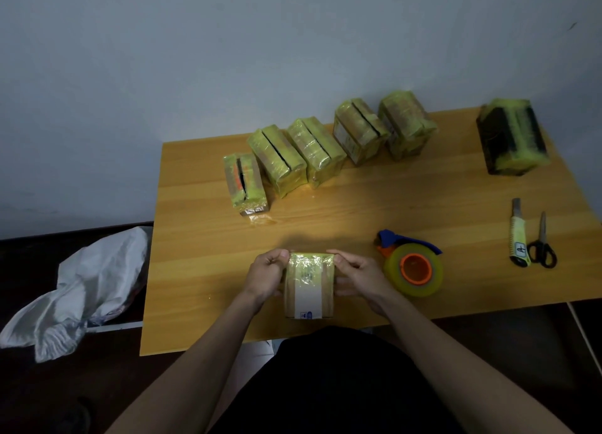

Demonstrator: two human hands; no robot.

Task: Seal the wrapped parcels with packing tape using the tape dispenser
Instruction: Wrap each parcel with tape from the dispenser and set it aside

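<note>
Near the counter's [202,271] front edge, my left hand [265,279] and right hand [356,279] grip the parcel [309,287] by its sides; it looks light, stiff, with slippery film.

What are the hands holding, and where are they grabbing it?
Both hands hold one taped parcel at the near edge of the table. The left hand grips its left side, the right hand its right side, fingers pinching near the top corners.
</note>
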